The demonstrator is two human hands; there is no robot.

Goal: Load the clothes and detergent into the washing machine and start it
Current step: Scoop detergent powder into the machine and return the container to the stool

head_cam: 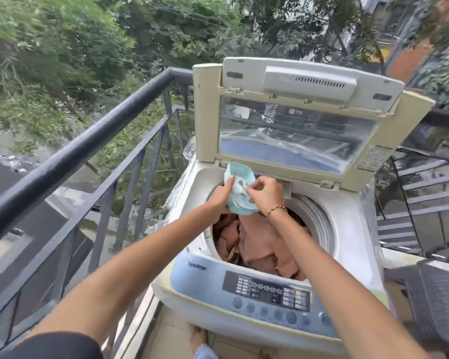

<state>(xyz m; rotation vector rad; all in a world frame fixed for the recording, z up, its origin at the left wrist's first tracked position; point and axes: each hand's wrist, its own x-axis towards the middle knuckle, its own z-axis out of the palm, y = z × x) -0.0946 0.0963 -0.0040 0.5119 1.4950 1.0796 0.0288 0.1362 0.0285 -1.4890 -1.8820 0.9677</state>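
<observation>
A white top-loading washing machine [345, 229] stands on a balcony with its lid [303, 117] raised upright. Pinkish-brown clothes [259, 244] fill the drum. Over the drum's far rim, both hands hold a light blue detergent pouch [240, 200]. My left hand [222, 194] grips its left side with a finger across the top. My right hand [266, 193], with a bead bracelet at the wrist, pinches the pouch's upper right edge. A blue control panel [265, 294] with round buttons runs along the machine's front.
A dark metal railing [88, 149] runs along the left, close to the machine. Behind it are trees and a lower yard. Metal stairs [425, 203] descend at the right. My foot [198, 338] stands on the tiled floor in front of the machine.
</observation>
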